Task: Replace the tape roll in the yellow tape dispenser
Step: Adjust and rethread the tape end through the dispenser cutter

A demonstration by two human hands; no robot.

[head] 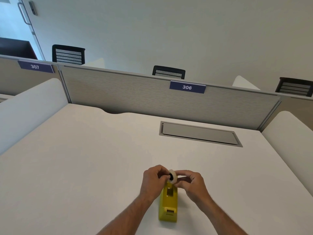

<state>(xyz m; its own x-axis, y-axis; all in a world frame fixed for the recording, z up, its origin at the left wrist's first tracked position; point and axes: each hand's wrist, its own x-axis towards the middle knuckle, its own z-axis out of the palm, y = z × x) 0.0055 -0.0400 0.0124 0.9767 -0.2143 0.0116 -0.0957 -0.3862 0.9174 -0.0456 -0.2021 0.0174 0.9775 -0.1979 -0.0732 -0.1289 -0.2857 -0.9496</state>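
Observation:
A yellow tape dispenser (168,203) stands on the white desk (84,167) near its front edge, with the cutter end toward me. Just above its far end a whitish tape roll (173,177) with a black core is held between both hands. My left hand (153,181) pinches the roll from the left at the core. From the right, my right hand (190,184) grips the roll with fingertips on its rim. The dispenser's roll cradle is open and visible below the roll.
A grey cable hatch (199,134) is set flush in the desk at the back right. A grey partition (152,97) with a "306" label closes the far edge, and white side dividers (30,106) flank the desk. Office chairs stand beyond.

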